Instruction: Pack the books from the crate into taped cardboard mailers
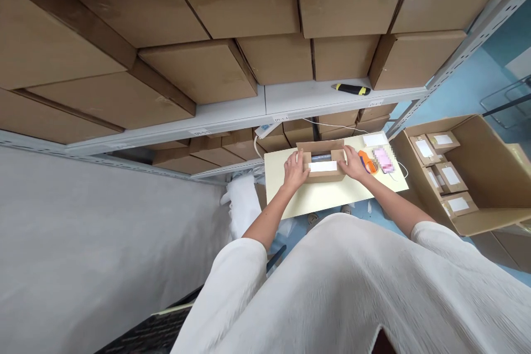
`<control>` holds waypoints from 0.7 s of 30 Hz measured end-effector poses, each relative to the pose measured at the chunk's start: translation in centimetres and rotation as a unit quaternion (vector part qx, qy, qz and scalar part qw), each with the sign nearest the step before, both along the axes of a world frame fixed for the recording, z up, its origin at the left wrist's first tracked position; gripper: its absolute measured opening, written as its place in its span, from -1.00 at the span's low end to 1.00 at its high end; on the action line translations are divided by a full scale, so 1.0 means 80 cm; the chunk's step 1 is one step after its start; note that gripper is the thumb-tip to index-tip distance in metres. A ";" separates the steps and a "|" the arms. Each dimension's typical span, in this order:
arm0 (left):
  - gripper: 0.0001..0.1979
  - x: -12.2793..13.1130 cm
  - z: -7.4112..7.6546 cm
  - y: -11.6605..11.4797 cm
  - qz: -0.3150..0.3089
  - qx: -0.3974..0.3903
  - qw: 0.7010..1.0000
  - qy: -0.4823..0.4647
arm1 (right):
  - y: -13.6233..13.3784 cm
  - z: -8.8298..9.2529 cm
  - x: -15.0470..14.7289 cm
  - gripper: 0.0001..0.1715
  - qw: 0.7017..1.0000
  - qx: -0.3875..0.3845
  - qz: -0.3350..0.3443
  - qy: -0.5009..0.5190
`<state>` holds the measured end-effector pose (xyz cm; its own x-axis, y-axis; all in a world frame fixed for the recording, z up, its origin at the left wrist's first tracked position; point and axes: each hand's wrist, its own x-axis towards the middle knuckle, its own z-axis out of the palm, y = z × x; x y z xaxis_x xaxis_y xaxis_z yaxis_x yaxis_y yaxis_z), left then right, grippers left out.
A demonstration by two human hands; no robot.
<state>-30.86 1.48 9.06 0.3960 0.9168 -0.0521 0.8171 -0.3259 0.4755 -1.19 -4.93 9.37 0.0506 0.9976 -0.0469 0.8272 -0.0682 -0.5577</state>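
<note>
A small open cardboard box (324, 176) sits on a pale yellow table (323, 194), with a white slip (322, 166) and something dark inside it. My left hand (295, 170) grips the box's left side, fingers curled over the edge. On the right side my right hand (354, 162) holds the box the same way. An orange tape dispenser (367, 162) lies just right of my right hand, and a pink object (384, 159) lies beyond it.
White labels (374, 139) lie at the table's far right. A large open carton (477, 177) with several small labelled boxes stands on the right. Metal shelving (265, 108) stacked with cardboard boxes rises ahead; a yellow-black utility knife (352, 89) lies on it. A white wall is on the left.
</note>
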 end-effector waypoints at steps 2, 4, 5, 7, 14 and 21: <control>-0.02 0.005 0.000 -0.003 0.008 0.027 1.000 0.012 | 0.013 0.001 -0.001 0.11 1.000 0.006 -0.028 -0.012; 0.02 0.007 -0.001 -0.005 0.007 0.032 0.999 0.018 | 0.025 0.002 -0.001 0.20 0.999 0.002 -0.032 -0.009; 0.03 0.007 -0.002 -0.005 0.005 0.031 0.999 0.018 | 0.030 0.003 -0.001 0.22 1.000 0.000 -0.025 -0.003; 0.04 0.006 -0.003 -0.004 0.003 0.030 1.000 0.010 | 0.035 0.003 -0.001 0.21 1.000 0.001 -0.010 0.008; -0.17 -0.001 -0.016 -0.010 -0.003 0.018 1.000 -0.006 | -0.010 -0.020 -0.009 -0.26 0.999 -0.008 0.013 -0.037; -0.39 -0.004 -0.042 -0.028 -0.002 -0.059 0.998 0.030 | -0.049 -0.061 -0.021 -0.22 0.996 -0.086 0.007 -0.025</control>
